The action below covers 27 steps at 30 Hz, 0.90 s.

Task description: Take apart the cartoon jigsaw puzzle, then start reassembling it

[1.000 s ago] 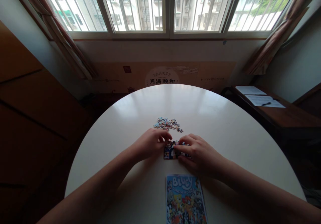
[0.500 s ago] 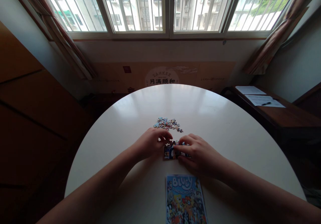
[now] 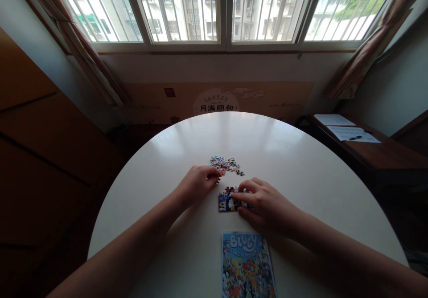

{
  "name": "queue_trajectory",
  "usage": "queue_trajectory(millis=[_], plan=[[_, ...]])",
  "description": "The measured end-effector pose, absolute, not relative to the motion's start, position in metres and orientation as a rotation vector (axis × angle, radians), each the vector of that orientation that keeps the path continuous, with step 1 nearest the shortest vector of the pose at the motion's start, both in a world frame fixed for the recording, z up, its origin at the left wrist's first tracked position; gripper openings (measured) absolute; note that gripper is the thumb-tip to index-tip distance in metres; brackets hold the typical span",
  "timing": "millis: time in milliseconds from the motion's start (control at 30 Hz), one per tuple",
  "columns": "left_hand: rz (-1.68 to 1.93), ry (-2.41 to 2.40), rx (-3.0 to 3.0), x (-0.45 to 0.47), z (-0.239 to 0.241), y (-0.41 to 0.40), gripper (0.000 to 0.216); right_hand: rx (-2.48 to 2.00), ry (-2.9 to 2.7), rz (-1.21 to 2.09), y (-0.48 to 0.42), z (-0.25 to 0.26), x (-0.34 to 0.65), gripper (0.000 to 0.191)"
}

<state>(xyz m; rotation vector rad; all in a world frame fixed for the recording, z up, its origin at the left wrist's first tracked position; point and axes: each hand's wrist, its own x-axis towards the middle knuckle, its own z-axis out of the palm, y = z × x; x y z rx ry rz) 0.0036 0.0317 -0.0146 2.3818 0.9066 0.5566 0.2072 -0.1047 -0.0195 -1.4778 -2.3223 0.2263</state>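
Note:
My left hand is closed in a pinch at the near left of a heap of loose jigsaw pieces. A small dark puzzle piece shows under its fingertips. My right hand lies over the right part of a partly assembled jigsaw puzzle, with index finger and thumb spread apart on it. That hand hides much of the puzzle's right side. The puzzle's left edge and its knobbed upper edge are visible. Nearer to me lies a blue "Bluey" picture sheet crowded with cartoon figures.
Everything rests on a round white table. To the right, a brown wooden desk holds papers and a pen. A wooden cabinet stands on the left. Barred windows and curtains are at the back.
My left hand has moved from the puzzle's upper left edge up and left toward the loose pieces, with a piece now showing at its fingertips. My right hand has stayed on the puzzle.

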Motion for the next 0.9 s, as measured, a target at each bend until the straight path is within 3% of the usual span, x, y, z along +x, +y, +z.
queue_trajectory(millis=[567, 900], plan=[[0.901, 0.983, 2.541, -0.001, -0.009, 0.038, 0.020, -1.459, -2.364, 0.185, -0.105, -0.019, 0.209, 0.030], [0.406, 0.938, 2.616, 0.014, -0.009, 0.004, 0.012, -1.470, -2.374, 0.161, -0.105, -0.019, 0.209, 0.026]])
